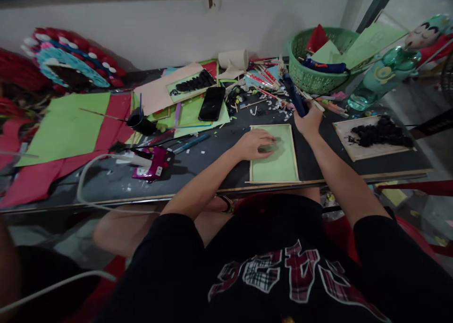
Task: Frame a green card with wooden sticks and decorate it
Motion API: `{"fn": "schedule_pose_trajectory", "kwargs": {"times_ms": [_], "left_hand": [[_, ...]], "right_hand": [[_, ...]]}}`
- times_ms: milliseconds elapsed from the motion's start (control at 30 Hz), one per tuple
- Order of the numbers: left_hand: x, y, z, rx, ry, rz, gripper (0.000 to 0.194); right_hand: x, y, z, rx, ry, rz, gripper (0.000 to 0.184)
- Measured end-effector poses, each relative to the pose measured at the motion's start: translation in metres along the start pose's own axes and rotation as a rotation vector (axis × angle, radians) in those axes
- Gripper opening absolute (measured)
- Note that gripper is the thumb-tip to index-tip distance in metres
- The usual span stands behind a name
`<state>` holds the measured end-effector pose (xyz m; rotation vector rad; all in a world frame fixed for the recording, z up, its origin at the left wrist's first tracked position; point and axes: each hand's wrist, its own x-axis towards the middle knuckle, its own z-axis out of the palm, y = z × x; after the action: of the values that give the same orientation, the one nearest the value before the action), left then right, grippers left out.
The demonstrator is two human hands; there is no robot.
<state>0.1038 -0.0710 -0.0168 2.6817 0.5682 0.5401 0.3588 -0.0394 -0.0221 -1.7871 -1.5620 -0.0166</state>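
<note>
A light green sheet (278, 160) edged with thin wooden sticks lies at the front edge of the dark table. My left hand (255, 144) rests over its upper left part, fingers loosely bent and apart, with nothing in them. Just beyond the sheet's upper right corner, my right hand (308, 119) is closed around a dark blue glue gun (295, 94). Its tip points away from me toward a pile of sticks and scraps. Part of its grip is hidden by my fingers.
To the right lies a stick-framed panel with black lumps (382, 136). Behind stand a green basket (318, 80) and a green bottle (375, 80). Leftward are a black phone (212, 104), a black cup (140, 123), a purple power socket (152, 165) with a white cable, and coloured sheets (71, 122).
</note>
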Motion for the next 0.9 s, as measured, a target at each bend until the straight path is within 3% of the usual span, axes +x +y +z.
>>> {"fn": "schedule_pose_trajectory", "kwargs": {"times_ms": [133,233,333,500,600,767,900], "left_hand": [[0.002,-0.015,-0.002,0.138,-0.088,-0.149,0.060],[0.002,-0.016,-0.001,0.199,-0.131,-0.202,0.061],[0.002,-0.013,0.003,0.220,-0.124,-0.155,0.055],[0.002,-0.013,0.006,0.175,-0.132,-0.031,0.046],[0.002,-0.016,0.006,0.149,-0.102,0.006,0.043],[0.001,-0.016,0.002,0.125,-0.078,0.030,0.040],[0.001,-0.012,-0.001,0.138,-0.119,-0.002,0.041]], "right_hand": [[-0.004,-0.004,0.001,-0.058,-0.086,-0.139,0.048],[-0.007,-0.013,-0.001,-0.128,-0.172,-0.277,0.055],[-0.008,-0.022,-0.001,-0.162,-0.243,-0.381,0.058],[-0.005,-0.020,0.006,-0.158,-0.212,-0.290,0.058],[0.000,-0.022,0.009,-0.170,-0.212,-0.310,0.058],[0.029,-0.051,0.012,-0.175,-0.237,-0.456,0.065],[0.067,-0.073,0.007,-0.140,-0.200,-0.449,0.073]]}}
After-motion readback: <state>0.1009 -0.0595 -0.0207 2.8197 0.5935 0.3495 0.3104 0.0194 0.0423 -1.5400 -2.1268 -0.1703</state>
